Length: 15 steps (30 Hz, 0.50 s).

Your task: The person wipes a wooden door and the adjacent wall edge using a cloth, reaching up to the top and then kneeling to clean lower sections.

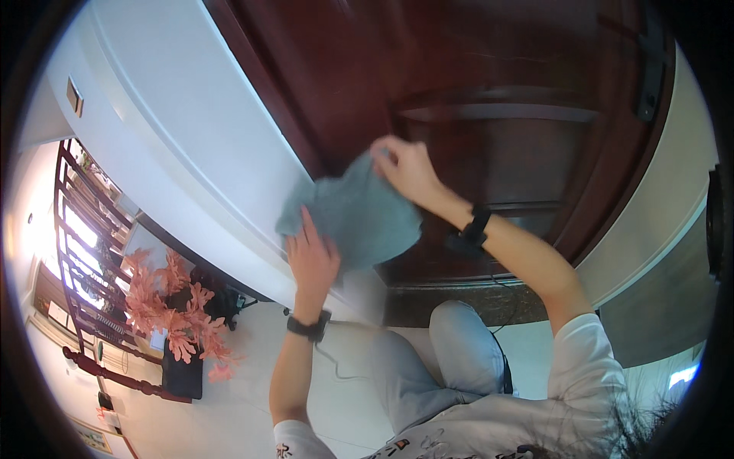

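Note:
A grey-green cloth (361, 224) is spread between my two hands, in front of the corner where a white door frame (229, 166) meets a dark red wooden door (459, 63). My right hand (410, 169) pinches the cloth's upper edge between thumb and fingers. My left hand (312, 255) lies over the cloth's lower left part with its fingers spread; whether it grips any fabric cannot be told. The cloth and my right hand are slightly blurred. Both wrists wear black bands.
Below the door runs a dark stone threshold (464, 304), with my bent knees close to it. A thin cable crosses the pale floor (344, 401). To the left stand a plant with pink leaves (178, 310) in a dark pot (182, 370) and a wooden railing (120, 376). A wall switch (74, 96) is at upper left.

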{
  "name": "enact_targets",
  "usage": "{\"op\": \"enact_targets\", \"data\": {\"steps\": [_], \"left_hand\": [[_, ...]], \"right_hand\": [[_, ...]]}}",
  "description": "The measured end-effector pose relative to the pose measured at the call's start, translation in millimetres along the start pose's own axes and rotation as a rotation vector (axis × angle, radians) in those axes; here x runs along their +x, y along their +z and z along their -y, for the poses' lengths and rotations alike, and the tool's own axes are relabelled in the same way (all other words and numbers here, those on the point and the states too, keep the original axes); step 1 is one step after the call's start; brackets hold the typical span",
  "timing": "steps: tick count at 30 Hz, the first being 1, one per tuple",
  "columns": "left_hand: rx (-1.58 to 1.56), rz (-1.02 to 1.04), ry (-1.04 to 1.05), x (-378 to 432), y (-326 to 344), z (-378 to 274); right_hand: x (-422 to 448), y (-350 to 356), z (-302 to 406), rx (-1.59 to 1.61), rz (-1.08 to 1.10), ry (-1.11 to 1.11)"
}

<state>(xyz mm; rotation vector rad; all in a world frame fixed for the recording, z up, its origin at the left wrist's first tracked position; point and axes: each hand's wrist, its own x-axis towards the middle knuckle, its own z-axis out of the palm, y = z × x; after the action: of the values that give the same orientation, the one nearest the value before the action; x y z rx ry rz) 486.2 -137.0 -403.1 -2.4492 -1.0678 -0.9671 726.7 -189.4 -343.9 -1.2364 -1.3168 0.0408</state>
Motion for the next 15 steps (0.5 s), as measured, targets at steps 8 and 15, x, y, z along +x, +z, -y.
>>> {"op": "enact_targets", "data": {"steps": [8,15], "left_hand": [[-0.218,-0.657,0.020,255.5,-34.4,-18.9],[0.085,-1.006,0.162,305.0,-9.6,3.8]], "right_hand": [[144.1,-47.4,55.2,-0.851,-0.468,-0.800],[174.0,-20.6,52.2,-1.148,-0.608,-0.810]]}}
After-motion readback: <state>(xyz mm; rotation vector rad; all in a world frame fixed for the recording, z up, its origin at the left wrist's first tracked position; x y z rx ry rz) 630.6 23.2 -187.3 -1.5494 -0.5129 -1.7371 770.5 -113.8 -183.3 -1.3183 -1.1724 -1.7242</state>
